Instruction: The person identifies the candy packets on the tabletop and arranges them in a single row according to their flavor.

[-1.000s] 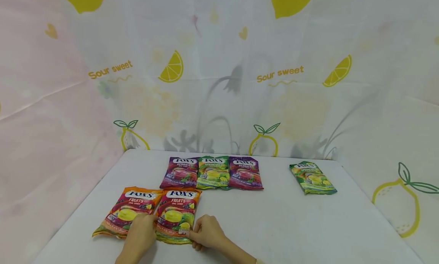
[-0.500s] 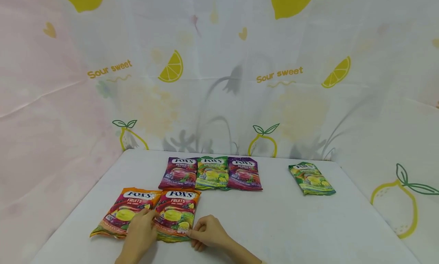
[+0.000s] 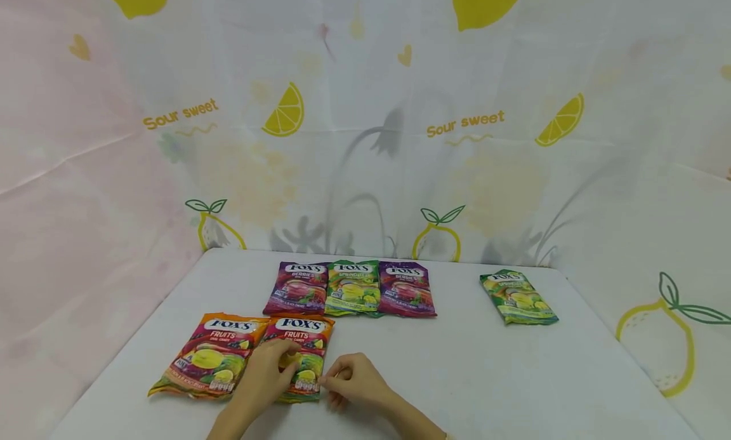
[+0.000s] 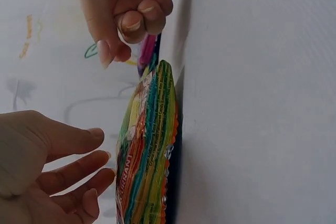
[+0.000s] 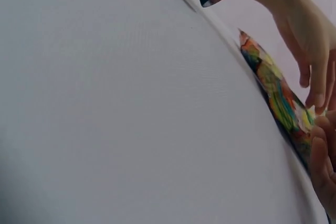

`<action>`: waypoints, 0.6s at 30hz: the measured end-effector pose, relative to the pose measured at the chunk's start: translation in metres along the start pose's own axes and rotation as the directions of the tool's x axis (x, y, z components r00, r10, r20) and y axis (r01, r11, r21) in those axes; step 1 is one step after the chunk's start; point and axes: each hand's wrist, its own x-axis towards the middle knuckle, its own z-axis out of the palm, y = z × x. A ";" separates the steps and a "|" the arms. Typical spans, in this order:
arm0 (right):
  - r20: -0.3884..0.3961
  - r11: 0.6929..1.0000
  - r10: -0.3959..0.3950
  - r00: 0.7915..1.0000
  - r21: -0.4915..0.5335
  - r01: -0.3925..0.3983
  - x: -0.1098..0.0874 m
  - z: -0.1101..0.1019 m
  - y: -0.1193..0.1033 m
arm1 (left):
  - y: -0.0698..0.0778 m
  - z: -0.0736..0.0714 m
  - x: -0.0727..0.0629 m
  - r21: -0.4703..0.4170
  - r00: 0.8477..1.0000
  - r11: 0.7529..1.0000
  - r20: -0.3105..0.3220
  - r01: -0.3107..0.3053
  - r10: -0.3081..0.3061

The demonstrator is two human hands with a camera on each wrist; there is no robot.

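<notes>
Two orange-and-red candy bags labelled FOX'S Fruits lie side by side at the front left. My left hand (image 3: 264, 375) is over the right-hand Fruits bag (image 3: 311, 365), hiding part of its face. In the left wrist view, that hand's fingers (image 4: 79, 174) are loosely bent beside the bag (image 4: 149, 140) and grip nothing. My right hand (image 3: 358, 384) is at the bag's lower right corner, with loosely curled fingers and nothing held. The left-hand Fruits bag (image 3: 208, 354) lies flat, partly behind my left forearm.
Along the back of the white table (image 3: 457, 376) lie a purple Berries bag (image 3: 298, 291), a green FOX'S bag (image 3: 353, 291) and another Berries bag (image 3: 407, 291). A second green bag (image 3: 518, 297) lies tilted at the right. A lemon-print cloth (image 3: 365, 167) hangs behind.
My left hand has moved right, from between the two Fruits bags to over the right-hand one. My right hand has drawn slightly away from that bag's corner and let it go.
</notes>
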 end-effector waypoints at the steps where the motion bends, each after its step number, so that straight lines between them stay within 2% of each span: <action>1: 0.001 1.000 -0.009 1.000 -0.002 0.009 0.000 -0.002 -0.001 | 0.001 0.001 0.001 -0.009 1.000 1.000 0.004 -0.004 0.004; 8: -0.012 0.999 -0.041 0.999 0.019 0.041 -0.001 -0.021 -0.006 | 0.007 0.008 0.012 -0.123 0.999 0.992 0.044 -0.021 0.027; 18: -0.069 0.998 -0.054 0.996 0.018 0.055 -0.004 -0.045 -0.005 | 0.021 0.018 0.026 -0.197 0.984 0.974 0.117 -0.109 0.134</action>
